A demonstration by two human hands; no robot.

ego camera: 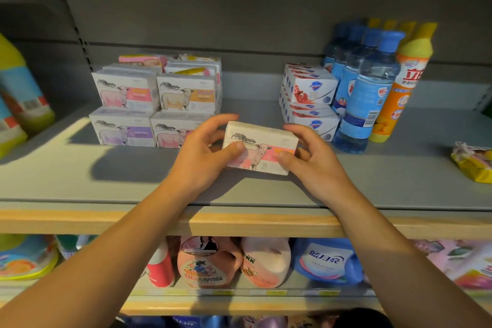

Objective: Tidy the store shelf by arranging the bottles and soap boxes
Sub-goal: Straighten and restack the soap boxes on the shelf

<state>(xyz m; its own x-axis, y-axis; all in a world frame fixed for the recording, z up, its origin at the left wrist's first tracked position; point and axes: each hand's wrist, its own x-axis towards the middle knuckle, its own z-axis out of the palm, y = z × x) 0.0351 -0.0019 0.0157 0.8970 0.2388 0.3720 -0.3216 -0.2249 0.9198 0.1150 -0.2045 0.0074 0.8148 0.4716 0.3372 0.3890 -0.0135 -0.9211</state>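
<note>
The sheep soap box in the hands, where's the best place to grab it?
By its two short ends, one hand coming in from each side, as now: the left hand and right hand pinch the sheep soap box there. It is a wide, flat-sided block, so the ends give probably the steadiest hold and leave the picture side showing.

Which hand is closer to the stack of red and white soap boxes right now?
Right. The right hand grips the right end of the sheep soap box, just in front of the red and white soap boxes. The left hand grips the box's left end, farther away.
</note>
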